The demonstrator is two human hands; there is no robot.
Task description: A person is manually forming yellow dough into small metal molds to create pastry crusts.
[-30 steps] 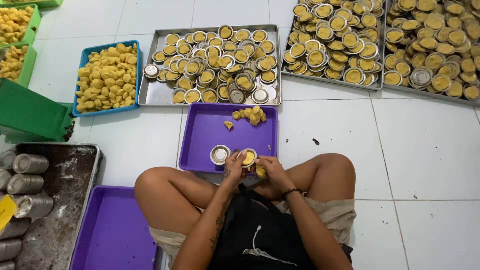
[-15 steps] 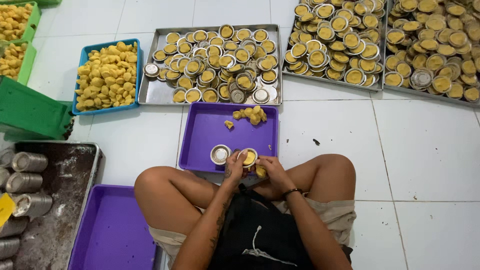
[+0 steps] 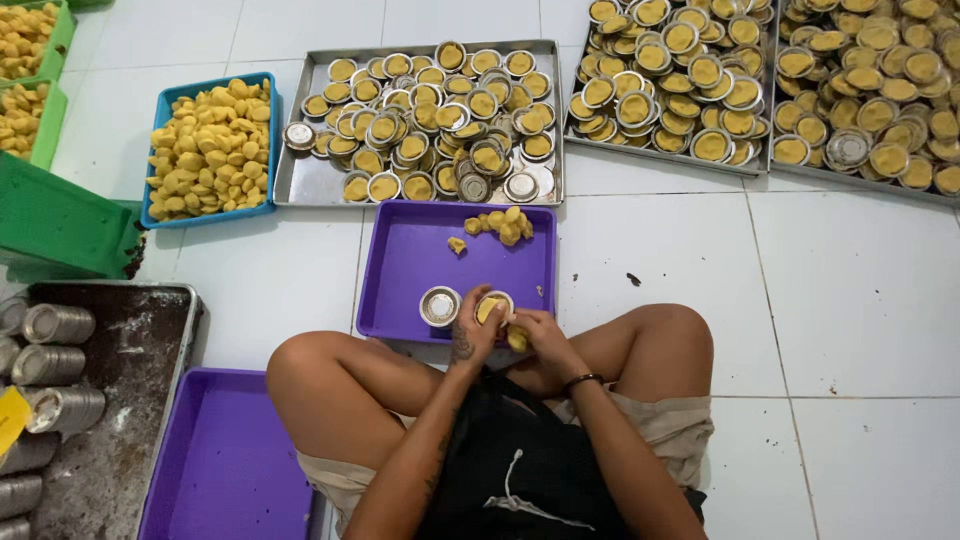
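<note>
Sitting cross-legged on the white tiled floor (image 3: 860,300), a person works over a purple tray (image 3: 430,262) that lies just in front of the knees. The left hand (image 3: 474,332) is closed around a small round metal mould (image 3: 492,305) with yellow filling in it, held at the tray's near edge. The right hand (image 3: 538,330) touches the left and is curled around a yellow lump of dough (image 3: 517,339), pinched between its fingers. An empty round mould (image 3: 440,305) stands on the tray just to the left of the held one, and a small heap of yellow pieces (image 3: 500,224) lies at the tray's far edge, well apart from the hands.

Beyond the purple tray, a rectangular metal tray (image 3: 310,180) is packed with round filled moulds. Left of it a blue basket (image 3: 160,110) holds a pile of yellow pieces. Two more metal trays of filled moulds (image 3: 680,90) sit at the upper right, stacked thickly. Green crates (image 3: 50,215) stand at the left edge; the ones farther back hold more yellow pieces. At the lower left a dark, soiled metal tray (image 3: 130,380) carries stacks of empty moulds (image 3: 55,325) lying on their sides, with a yellow tag (image 3: 10,420) at its edge. A second purple tray (image 3: 225,470) lies beside the person's left knee.
</note>
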